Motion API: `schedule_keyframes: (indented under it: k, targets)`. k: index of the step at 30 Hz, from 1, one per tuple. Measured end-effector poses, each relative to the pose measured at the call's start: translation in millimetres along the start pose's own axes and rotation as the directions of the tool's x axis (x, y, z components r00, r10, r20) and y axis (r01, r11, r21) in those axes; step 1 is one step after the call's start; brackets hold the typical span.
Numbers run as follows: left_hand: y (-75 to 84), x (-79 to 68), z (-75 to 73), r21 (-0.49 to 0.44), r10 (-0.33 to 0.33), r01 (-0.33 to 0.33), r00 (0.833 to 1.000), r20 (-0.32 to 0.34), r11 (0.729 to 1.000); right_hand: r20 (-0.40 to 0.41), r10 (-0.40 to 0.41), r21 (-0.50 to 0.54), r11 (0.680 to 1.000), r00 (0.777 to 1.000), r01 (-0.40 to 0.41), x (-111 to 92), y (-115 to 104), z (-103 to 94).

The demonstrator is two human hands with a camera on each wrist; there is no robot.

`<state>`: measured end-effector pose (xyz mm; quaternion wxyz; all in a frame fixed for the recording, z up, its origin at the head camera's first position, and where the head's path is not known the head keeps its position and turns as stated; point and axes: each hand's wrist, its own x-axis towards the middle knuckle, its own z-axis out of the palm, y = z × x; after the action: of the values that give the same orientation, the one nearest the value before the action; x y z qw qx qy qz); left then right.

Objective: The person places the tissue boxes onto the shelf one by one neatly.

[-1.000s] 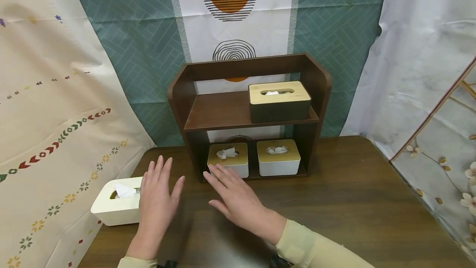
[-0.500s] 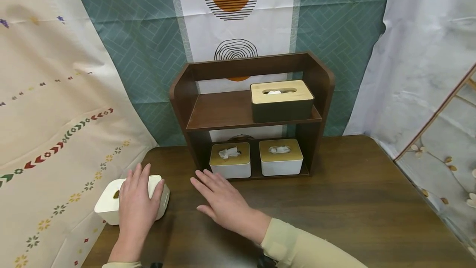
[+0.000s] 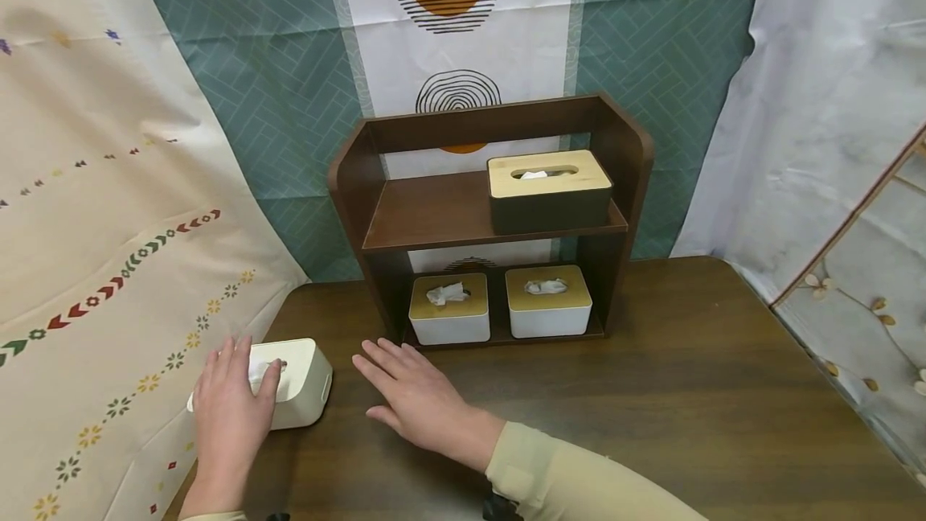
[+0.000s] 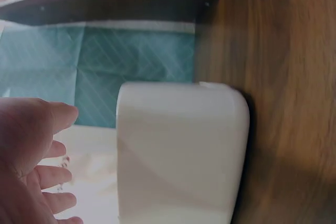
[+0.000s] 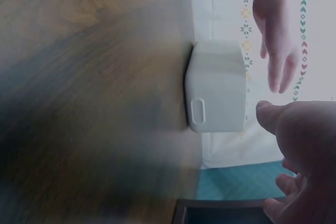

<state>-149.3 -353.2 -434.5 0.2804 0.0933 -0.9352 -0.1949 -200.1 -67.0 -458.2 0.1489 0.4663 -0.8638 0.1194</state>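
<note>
A white tissue box (image 3: 302, 392) with a tissue poking from its top slot stands on the table at the left. My left hand (image 3: 230, 416) hovers over its left part with fingers extended; in the left wrist view, a gap separates the fingers (image 4: 52, 177) from the box's side (image 4: 178, 156). To the right of the box, my right hand (image 3: 423, 404) is held above the table, fingers straight and holding nothing. The right wrist view shows the box's end (image 5: 218, 95) beyond the right thumb, apart from it.
A dark brown two-tier shelf (image 3: 434, 211) stands at the back. Its upper tier bears a dark green tissue box (image 3: 553, 211) with a wooden lid. Below sit two white tissue boxes with wooden lids, one left (image 3: 454, 330) and one right (image 3: 551, 322). Patterned cloths hang around the table (image 3: 694, 392).
My left hand has moved left and down, from the white tissue box's right end to over its left part. My right hand has shifted left, away from the shelf. The boxes stay put.
</note>
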Motion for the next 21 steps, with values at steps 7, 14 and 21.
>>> schedule_keyframes:
  k: [7,14,21]
  targets:
    - [-22.5,2.9,-5.2,0.021,-0.044,0.044,0.999,0.010,0.999,0.014,0.003,-0.015,1.000,1.000,-0.003,8.2,-8.9,11.5]
    - [-43.0,5.4,-10.3,0.065,-0.129,0.123,0.987,0.097,0.990,0.048,0.005,-0.022,1.000,0.999,-0.003,16.6,-18.5,20.4]
    - [-58.0,3.9,-9.9,0.074,-0.162,0.155,0.980,0.111,0.985,0.061,-0.009,-0.030,1.000,0.998,0.010,23.7,-22.4,25.2]
